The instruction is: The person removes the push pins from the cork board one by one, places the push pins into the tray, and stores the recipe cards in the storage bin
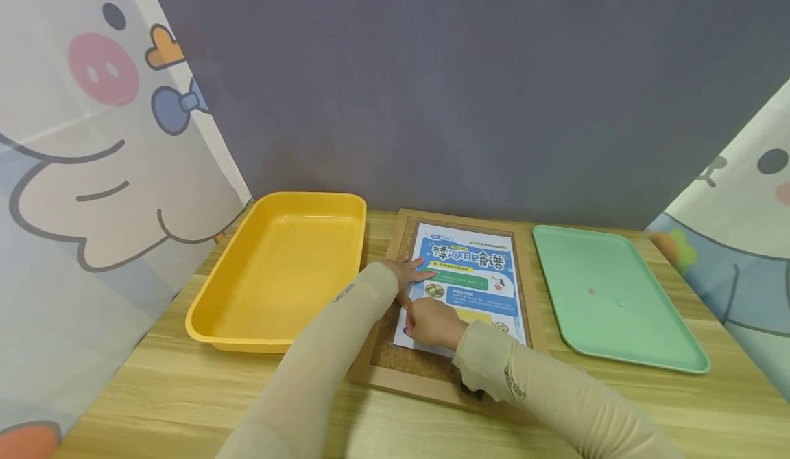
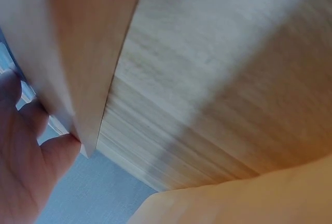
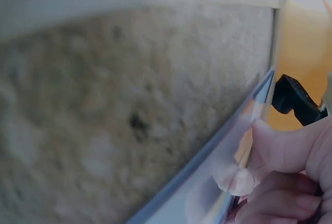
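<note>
A printed poster with Chinese lettering (image 1: 472, 260) lies on a wood-framed cork board (image 1: 395, 359). My left hand (image 1: 404, 274) rests over the poster's left edge with its fingers spread. From the left wrist, those fingers (image 2: 61, 151) show along the wooden frame (image 2: 93, 53). Just below it, my right hand (image 1: 432, 322) is at the poster's lower left part with fingers curled. The right wrist view shows the right thumb (image 3: 264, 141) against a small pale rounded piece (image 3: 236, 180) at the paper's edge; I cannot tell what the piece is. Bare cork (image 3: 129, 105) shows alongside the paper.
On the left stands a deep yellow tray (image 1: 278, 341). A flat green tray (image 1: 607, 274) at the right bears a tiny pink piece (image 1: 592, 291) and a tiny teal piece (image 1: 620, 303). A dark grey panel (image 1: 463, 88) rises behind the wooden table (image 1: 154, 390).
</note>
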The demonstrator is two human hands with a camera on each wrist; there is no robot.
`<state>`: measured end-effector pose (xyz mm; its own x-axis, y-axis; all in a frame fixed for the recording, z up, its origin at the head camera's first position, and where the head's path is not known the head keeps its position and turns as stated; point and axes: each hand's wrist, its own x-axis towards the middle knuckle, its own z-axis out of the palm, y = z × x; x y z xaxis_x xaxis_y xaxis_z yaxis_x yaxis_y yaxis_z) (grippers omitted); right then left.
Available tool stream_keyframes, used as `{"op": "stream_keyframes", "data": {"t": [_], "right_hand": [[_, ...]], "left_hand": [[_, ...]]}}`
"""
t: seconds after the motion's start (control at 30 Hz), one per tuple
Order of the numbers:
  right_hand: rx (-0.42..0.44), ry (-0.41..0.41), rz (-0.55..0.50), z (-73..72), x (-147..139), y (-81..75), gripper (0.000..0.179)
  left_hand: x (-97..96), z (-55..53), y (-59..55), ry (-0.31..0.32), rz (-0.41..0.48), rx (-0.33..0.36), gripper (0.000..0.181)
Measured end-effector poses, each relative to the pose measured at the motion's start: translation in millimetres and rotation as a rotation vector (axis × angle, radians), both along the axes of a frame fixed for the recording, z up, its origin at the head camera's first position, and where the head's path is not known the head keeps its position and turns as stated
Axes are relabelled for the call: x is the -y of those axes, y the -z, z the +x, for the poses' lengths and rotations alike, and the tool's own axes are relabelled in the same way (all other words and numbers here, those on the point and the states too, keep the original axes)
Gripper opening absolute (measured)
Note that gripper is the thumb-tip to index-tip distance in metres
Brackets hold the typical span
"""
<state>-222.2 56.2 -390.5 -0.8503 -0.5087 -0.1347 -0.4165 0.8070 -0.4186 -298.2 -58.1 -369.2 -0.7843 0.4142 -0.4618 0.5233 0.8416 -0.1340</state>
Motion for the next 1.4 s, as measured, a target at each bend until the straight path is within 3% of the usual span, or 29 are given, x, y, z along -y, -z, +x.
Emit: {"op": "stream_keyframes", "data": {"t": [0.2,0.4,0.6,0.67,0.87,1.23,1.33,1.4], "right_hand": [[0.027,-0.020,-0.047,-1.5,-3,1.8,0.024],[0.028,-0.084,-0.140,-7.4,-10,10.4,0.020],[0.067,-0.106,-0.150,-1.1,-10,4.2,0.020],[0.095,-0.084,-0.135,3.8,-8,-4.0,0.018],[0.093,-0.049,-0.099,5.1,-13,-6.7,0.018],[0.166,0.027,-0.091,-6.3,-39,-4.5,0.015],[0.136,0.034,-0.090,-10.0,-48,-5.3,0.015],[0.108,0.032,-0.105,-12.8,-55,-6.0,0.015]], "left_hand": [[0.1,0.5,0.1,-0.014,0.026,0.012,0.100],[-0.5,0.7,-0.4,-0.001,-0.014,0.003,0.095],[-0.9,0.8,-1.0,0.009,0.005,0.021,0.093],[-0.5,0.0,-1.9,0.014,0.011,0.024,0.092],[0.5,-0.9,-3.0,0.014,0.028,0.037,0.092],[-1.1,0.0,-6.2,0.018,0.033,0.059,0.093],[-1.7,-1.9,-6.3,-0.040,0.112,0.100,0.089],[-2.1,-5.1,-5.5,-0.108,0.246,0.136,0.084]]}}
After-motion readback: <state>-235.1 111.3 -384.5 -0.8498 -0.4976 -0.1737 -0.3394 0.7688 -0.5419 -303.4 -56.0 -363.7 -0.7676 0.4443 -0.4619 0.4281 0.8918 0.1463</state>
